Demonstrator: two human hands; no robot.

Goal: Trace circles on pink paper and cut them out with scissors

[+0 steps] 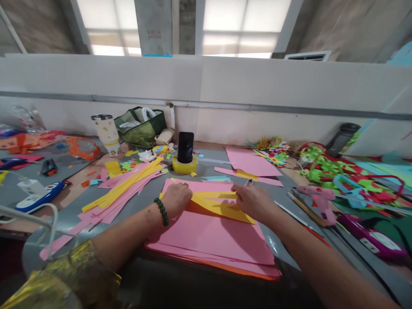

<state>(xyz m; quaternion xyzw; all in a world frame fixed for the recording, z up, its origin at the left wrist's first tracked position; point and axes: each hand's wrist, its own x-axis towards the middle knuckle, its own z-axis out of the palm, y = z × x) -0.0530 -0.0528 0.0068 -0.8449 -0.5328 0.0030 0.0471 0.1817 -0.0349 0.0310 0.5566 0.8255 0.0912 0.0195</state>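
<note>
My left hand [178,199], with a green bead bracelet at the wrist, is closed on the left end of a yellow paper strip [222,209]. The strip is bent, and its broad lower flap slants down to the right. At its right side the fingers of my right hand [254,201] are closed on the yellow paper; the fingertips are partly hidden. Beneath both hands lies a stack of pink paper sheets [219,240], with an orange sheet [238,271] showing under its front edge. A small greyish loop [249,182] stands out just behind my right hand; its kind is unclear.
Left lie pink and yellow strips [128,189]. Behind the stack, a phone [186,147] stands in a yellow tape roll [184,165]. Rightward are a pink glue gun [318,199], a purple power strip [370,238] and green cutouts [325,165]. A tumbler [106,135] stands back left.
</note>
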